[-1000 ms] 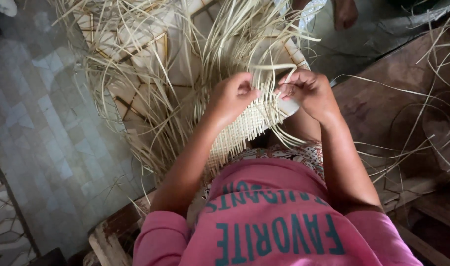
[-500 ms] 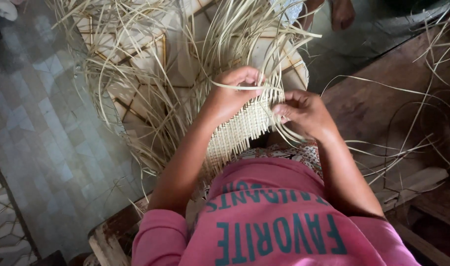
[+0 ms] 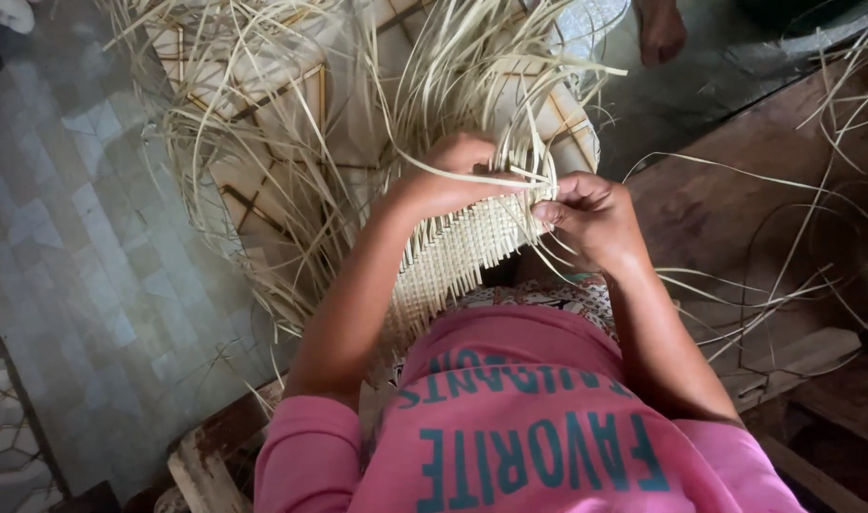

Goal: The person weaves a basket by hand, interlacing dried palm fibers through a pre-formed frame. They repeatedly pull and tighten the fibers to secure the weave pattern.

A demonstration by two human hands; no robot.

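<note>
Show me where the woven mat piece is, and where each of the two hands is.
woven mat piece [image 3: 457,252], head view, on the finished plaited area below the hands.
left hand [image 3: 448,176], head view, on the back of the hand.
right hand [image 3: 591,218], head view, on the knuckles.

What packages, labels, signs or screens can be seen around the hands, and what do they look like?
No packages, labels, signs or screens show.
Pink shirt: at the bottom of the view, below the woven mat; the only lettering, a print of blocky teal capitals across pink cloth.
</note>
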